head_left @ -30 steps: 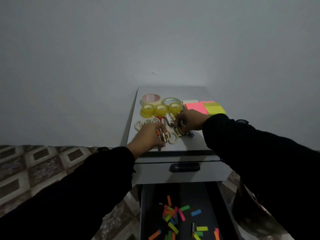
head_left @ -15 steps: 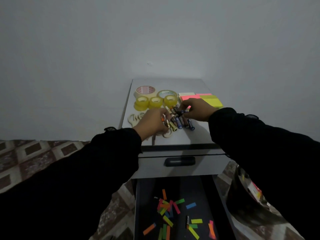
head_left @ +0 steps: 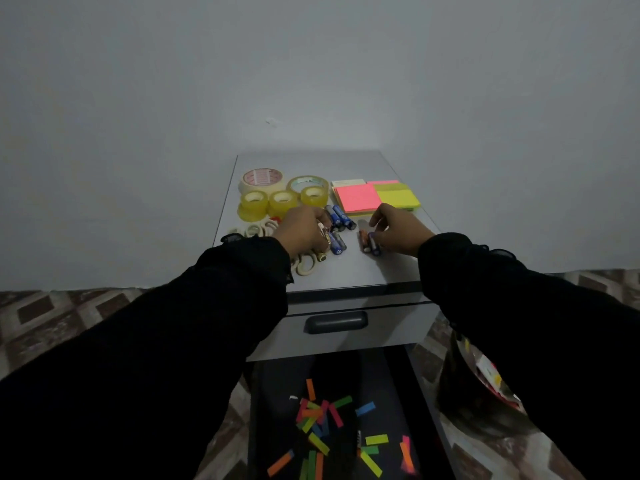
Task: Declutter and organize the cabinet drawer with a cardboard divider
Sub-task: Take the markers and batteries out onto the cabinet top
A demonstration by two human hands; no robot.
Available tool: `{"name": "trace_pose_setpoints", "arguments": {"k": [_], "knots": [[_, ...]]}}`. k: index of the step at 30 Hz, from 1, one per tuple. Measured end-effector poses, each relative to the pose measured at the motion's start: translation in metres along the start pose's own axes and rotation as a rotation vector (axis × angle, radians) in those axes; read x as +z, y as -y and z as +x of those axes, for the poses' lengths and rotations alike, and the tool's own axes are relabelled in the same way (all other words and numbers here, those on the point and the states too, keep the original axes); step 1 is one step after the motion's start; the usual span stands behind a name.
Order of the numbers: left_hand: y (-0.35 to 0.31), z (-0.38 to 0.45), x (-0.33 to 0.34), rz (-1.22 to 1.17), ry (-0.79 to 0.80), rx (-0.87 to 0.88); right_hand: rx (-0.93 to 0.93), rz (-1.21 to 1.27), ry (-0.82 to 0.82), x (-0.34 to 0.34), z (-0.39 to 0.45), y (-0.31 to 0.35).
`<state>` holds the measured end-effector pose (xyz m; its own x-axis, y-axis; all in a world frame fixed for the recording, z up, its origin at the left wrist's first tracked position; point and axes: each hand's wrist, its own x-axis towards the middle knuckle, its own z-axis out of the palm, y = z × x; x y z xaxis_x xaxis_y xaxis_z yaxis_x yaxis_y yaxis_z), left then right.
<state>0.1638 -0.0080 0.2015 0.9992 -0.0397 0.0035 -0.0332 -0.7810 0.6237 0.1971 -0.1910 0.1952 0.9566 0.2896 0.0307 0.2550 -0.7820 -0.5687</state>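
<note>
On the grey cabinet top lie several batteries in loose groups. My left hand curls over batteries at its fingertips, with blue ones just right of it. My right hand holds a small group of batteries, orange and blue, at its fingertips. Beige scissors lie partly under my left wrist. Below, the open dark drawer holds several scattered coloured paper strips. No cardboard divider is in view.
Several tape rolls stand at the back left of the top, with a wide beige roll behind. Pink sticky notes and yellow sticky notes lie at the back right. A closed drawer handle faces me. A dark bag sits on the tiled floor at right.
My two hands were close together over one heap of batteries. They have drawn apart, the right hand moving right with a few batteries, the left staying by the others.
</note>
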Motion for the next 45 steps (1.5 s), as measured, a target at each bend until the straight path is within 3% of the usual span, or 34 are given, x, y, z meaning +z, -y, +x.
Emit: {"name": "trace_pose_setpoints", "arguments": {"k": [14,30,38,45], "knots": [[0.008,-0.011,0.001,-0.097,-0.049,-0.008,-0.025,0.032,-0.038,0.010,0.003,0.011],[0.007,-0.018,0.006,-0.027,-0.088,0.076,0.048,0.223,-0.131,0.013,-0.001,0.016],[0.006,-0.026,0.009,-0.046,-0.090,0.073,0.062,0.150,-0.133,0.010,-0.009,0.011],[0.000,-0.060,0.013,-0.044,-0.070,0.076,-0.114,0.001,-0.105,0.001,-0.047,0.021]]}}
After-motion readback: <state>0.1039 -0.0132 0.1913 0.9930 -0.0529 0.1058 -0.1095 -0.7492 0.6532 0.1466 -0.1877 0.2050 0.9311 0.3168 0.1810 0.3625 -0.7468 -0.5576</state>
